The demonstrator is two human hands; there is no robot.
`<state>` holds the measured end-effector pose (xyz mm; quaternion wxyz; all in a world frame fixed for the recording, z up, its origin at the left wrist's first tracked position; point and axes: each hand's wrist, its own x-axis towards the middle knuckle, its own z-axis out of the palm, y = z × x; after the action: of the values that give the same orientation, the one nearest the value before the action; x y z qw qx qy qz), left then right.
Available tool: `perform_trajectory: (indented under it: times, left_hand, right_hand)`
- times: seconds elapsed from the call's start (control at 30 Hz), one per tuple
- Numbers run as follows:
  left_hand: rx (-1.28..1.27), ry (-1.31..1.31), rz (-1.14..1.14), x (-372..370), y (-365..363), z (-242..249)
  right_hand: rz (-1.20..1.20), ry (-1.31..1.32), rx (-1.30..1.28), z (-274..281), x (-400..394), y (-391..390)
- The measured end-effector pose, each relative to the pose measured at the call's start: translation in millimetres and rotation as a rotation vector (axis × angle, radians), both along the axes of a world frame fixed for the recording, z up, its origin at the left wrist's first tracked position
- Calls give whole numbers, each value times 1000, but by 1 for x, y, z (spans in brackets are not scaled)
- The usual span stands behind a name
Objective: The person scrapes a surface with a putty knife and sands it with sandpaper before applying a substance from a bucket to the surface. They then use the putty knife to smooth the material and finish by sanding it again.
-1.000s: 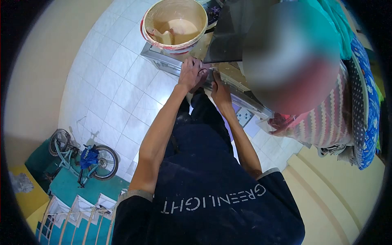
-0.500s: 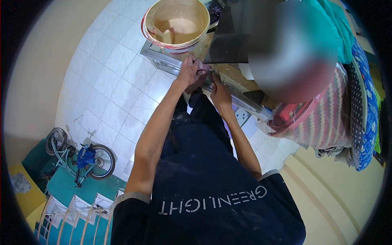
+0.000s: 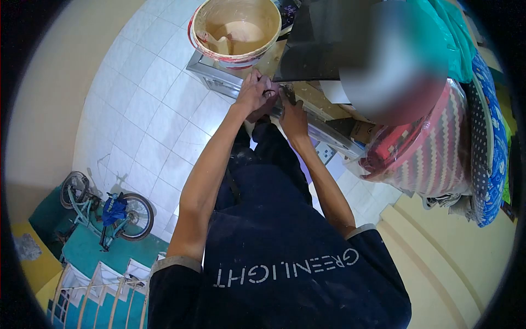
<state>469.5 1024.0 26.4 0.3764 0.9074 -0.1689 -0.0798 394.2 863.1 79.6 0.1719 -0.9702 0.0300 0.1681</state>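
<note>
At the edge of the metal-framed glass cabinet (image 3: 219, 82), my left hand (image 3: 254, 94) is closed, with bent fingers around something mauve that I cannot make out. Close beside it on the right, my right hand (image 3: 291, 112) is also closed, near the cabinet's top edge. A small dark thing shows at its fingertips, too unclear to name. Just beyond my left hand stands a bucket (image 3: 241, 33) with pale beige liquid and a smeared rim. A dark panel (image 3: 309, 52) lies over the cabinet top beyond my right hand.
Bagged striped bedding (image 3: 438, 148) and blue patterned fabric (image 3: 496, 137) are piled at the right, by a teal plastic bag (image 3: 452, 41). A bicycle (image 3: 115, 211) stands at the lower left above a stair railing (image 3: 98, 285). White tiles (image 3: 159, 109) cover the floor.
My right hand has turned slightly and shifted a little left, with its fingers more bent. My left hand has moved only slightly, and the view has shifted a little.
</note>
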Motion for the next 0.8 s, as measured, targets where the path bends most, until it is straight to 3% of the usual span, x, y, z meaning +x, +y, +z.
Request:
perform_trajectory:
  times: [0.1, 0.3, 0.37, 0.5, 0.67, 0.8]
  left_hand:
    - [47, -11, 26, -1, -2, 1]
    - [15, 18, 26, 1, -2, 0]
    - [19, 30, 23, 6, 0, 3]
    - [15, -22, 14, 4, -2, -5]
    - [24, -84, 44, 5, -4, -10]
    - [23, -26, 42, -2, -3, -5]
  right_hand:
    - [30, -97, -34, -6, -7, 4]
    - [-30, -2, -12, 1, -4, 9]
    - [11, -206, 41, -3, -14, 8]
    - [-99, -46, 63, 2, -14, 12]
    - [-55, -134, 105, 1, -6, 9]
    - [-97, -48, 70, 2, -8, 14]
